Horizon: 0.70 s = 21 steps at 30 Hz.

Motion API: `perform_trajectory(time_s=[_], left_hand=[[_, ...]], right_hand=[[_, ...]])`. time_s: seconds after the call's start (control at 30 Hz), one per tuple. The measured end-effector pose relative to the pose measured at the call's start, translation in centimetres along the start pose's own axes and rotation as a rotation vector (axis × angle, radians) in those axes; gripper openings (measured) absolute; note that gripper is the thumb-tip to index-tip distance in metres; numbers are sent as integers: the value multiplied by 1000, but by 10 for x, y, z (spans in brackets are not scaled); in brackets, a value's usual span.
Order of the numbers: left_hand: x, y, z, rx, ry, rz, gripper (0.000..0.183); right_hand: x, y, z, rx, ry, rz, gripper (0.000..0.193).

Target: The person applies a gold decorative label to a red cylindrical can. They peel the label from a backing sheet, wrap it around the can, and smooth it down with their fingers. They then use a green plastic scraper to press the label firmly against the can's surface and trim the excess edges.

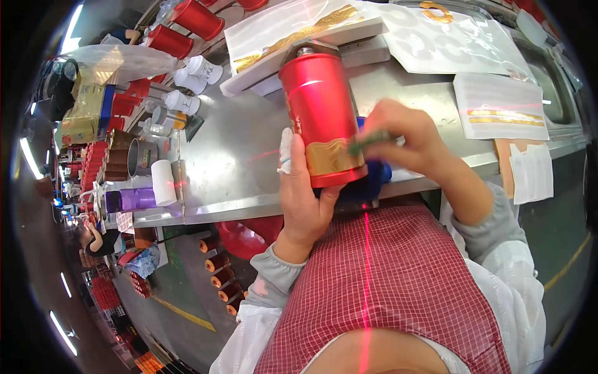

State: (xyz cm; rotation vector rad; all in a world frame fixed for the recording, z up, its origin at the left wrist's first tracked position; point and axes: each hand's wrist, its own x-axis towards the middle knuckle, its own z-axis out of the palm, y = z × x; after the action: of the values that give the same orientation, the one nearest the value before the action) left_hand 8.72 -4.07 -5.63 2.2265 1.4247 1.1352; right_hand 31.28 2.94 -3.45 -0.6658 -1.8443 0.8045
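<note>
My left hand (303, 202) is wrapped around the lower left side of a glossy red cylindrical bottle (316, 93). A white covering is on one of its fingers. The bottle leans slightly, its silver neck toward the far side. A gold band (330, 157) with a wavy upper edge covers part of its lower end. My right hand (405, 138) is closed around a small green tool (367, 142), smeared by motion, its tip at the right edge of the gold band. Behind the bottle's lower end, a blue object (375, 177) is partly hidden.
White sheets with gold strips (504, 107) and a white tray (299, 40) holding a gold piece lie on the metal table (230, 149). White bottles (198, 75), a paper roll (163, 182) and a purple bottle (131, 199) stand left. A sink (551, 81) is far right.
</note>
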Motion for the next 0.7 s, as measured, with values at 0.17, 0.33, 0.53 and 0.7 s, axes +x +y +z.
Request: perform_trajectory(time_s=[0.17,0.33,0.53,0.7], left_hand=[[-4,1,0,-237,5,-148,85],[-2,0,-1,-20,16,-37,84],[-4,0,1,-86,9,-76,84],[-7,-3,3,-160,1,-137,85]], right_hand=[[-9,-17,6,71,-158,-147,18],[-3,-2,4,-90,32,-86,19],[-3,9,3,-136,133,-8,21],[-1,-5,-7,-35,-125,4,21]])
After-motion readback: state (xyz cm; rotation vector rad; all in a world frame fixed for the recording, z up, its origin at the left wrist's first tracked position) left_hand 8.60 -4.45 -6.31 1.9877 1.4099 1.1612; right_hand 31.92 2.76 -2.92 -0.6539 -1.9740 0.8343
